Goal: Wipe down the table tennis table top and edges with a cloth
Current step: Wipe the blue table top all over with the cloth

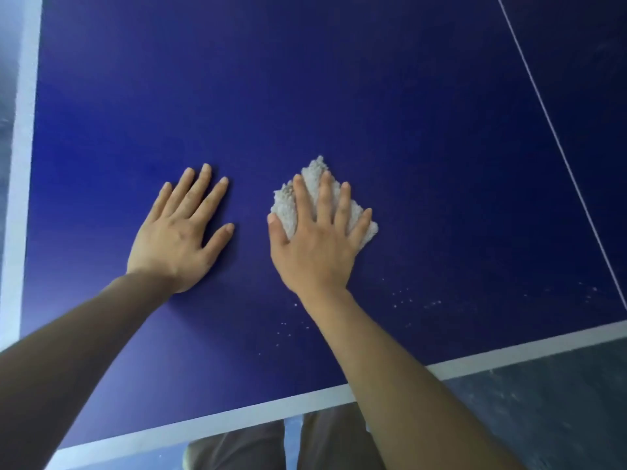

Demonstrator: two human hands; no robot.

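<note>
no legible writing on table (339,96)

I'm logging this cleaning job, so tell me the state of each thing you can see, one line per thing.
Fluffy white cloth: bunched, pressed flat on the table under the right hand.
Right hand: fingers straight and spread, pressing on the cloth.
Left hand: flat on the bare table, fingers straight, holding nothing.
Dark blue table tennis table top: white specks lie near the front edge, right of the right arm.
White edge line: no hand or cloth on it.
</note>
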